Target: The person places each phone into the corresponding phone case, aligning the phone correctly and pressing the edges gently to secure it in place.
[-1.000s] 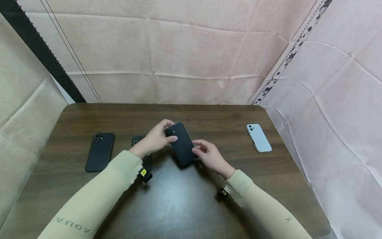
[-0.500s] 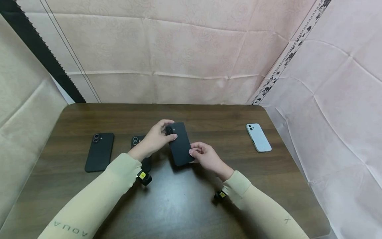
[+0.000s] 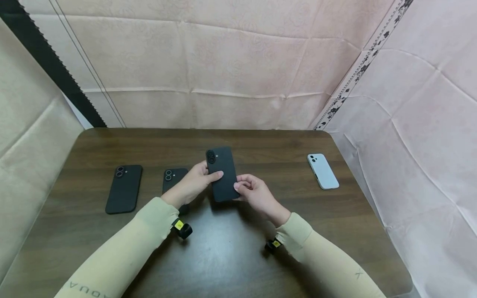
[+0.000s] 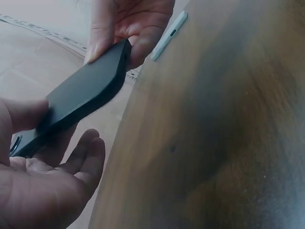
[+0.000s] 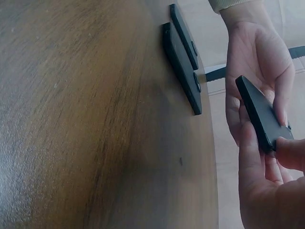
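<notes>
A black phone [image 3: 223, 176] is held above the table between both hands, its back with the camera lenses facing up in the head view. My left hand [image 3: 195, 182] grips its left side, thumb lying across the back and fingers beneath. At the lower right corner, my right hand [image 3: 257, 196] pinches the phone between thumb and fingers. The left wrist view shows the phone [image 4: 88, 86] edge-on, with a hand at each end. Partly hidden behind the left hand and wrist, a second black phone [image 3: 172, 177] lies on the table.
Another black phone [image 3: 124, 189] lies at the left of the brown wooden table [image 3: 223, 265]. A light blue phone [image 3: 323, 171] lies on the right side. Pale cloth [image 3: 238, 74] hangs behind the table and along both sides.
The held phone has turned more upright and shifted slightly left and away from me. My left hand has slid lower along its side, uncovering the lenses; the right hand has followed slightly left.
</notes>
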The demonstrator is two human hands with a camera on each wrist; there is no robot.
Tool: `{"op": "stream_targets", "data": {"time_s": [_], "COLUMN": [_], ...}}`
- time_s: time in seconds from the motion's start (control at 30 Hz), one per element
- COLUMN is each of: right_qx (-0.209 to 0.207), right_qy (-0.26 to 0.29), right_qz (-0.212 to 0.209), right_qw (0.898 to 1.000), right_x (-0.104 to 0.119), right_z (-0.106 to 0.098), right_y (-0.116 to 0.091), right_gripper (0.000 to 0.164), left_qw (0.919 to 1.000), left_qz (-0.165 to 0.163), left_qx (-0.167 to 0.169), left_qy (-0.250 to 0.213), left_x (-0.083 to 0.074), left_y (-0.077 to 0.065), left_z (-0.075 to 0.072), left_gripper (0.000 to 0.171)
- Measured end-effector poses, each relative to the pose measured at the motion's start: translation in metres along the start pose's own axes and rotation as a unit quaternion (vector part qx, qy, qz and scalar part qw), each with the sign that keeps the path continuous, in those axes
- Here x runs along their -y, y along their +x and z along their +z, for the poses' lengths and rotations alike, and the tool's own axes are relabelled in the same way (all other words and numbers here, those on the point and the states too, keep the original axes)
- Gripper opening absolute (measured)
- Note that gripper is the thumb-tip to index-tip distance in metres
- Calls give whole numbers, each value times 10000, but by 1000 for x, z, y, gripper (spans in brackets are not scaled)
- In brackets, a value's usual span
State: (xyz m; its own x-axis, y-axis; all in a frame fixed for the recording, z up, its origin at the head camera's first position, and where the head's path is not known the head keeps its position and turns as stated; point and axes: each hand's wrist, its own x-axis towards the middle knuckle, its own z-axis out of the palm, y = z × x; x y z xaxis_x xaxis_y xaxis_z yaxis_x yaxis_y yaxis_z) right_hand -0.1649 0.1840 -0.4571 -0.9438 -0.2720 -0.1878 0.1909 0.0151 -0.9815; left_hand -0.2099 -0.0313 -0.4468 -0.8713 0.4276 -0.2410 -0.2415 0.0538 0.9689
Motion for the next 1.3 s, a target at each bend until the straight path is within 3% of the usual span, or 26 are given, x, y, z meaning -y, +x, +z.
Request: {"op": "stream_targets", "data": {"time_s": [0.13, 0.4, 0.63, 0.87, 0.97, 1.03, 1.07, 1.17, 1.3], "right_qx": [-109, -440, -377, -312, -520, -724, -835, -1197, -1536], "right_qy": [55, 300, 312, -360, -1019, -1851, -2336, -3894, -5174], "right_qz": [1, -8, 37, -111, -334, -597, -737, -1152, -1205], "right_qw": [9999, 9986, 9988, 9988, 9929, 9782, 9659, 9060, 8331], "right_x": [0, 1, -2, -9, -10, -10, -9, -7, -3], "right_z": [2, 5, 7, -6, -23, -39, -48, -79, -116], "right_y": [0, 0, 1, 0, 1, 2, 3, 4, 3], "right_gripper": [24, 23, 22, 25, 28, 30, 32, 39, 51], "left_qw": [9998, 9973, 9936, 9900, 9894, 9892, 9893, 9885, 9879], "left_qz": [70, 289, 211, 34, -44, -96, -109, -177, -294], "left_qx": [-28, -560, -480, -242, -163, -150, -132, -63, 33], "left_qy": [-176, -364, -1002, -1388, -1442, -1453, -1451, -1500, -1525], "left_x": [-1, -5, -2, 4, 8, 11, 13, 17, 22], "left_y": [0, 1, 0, -2, -4, -6, -6, -10, -15], "left_z": [1, 3, 4, 1, -4, -6, -7, -9, -9], "left_gripper": [41, 42, 38, 38, 43, 44, 45, 45, 43]}}
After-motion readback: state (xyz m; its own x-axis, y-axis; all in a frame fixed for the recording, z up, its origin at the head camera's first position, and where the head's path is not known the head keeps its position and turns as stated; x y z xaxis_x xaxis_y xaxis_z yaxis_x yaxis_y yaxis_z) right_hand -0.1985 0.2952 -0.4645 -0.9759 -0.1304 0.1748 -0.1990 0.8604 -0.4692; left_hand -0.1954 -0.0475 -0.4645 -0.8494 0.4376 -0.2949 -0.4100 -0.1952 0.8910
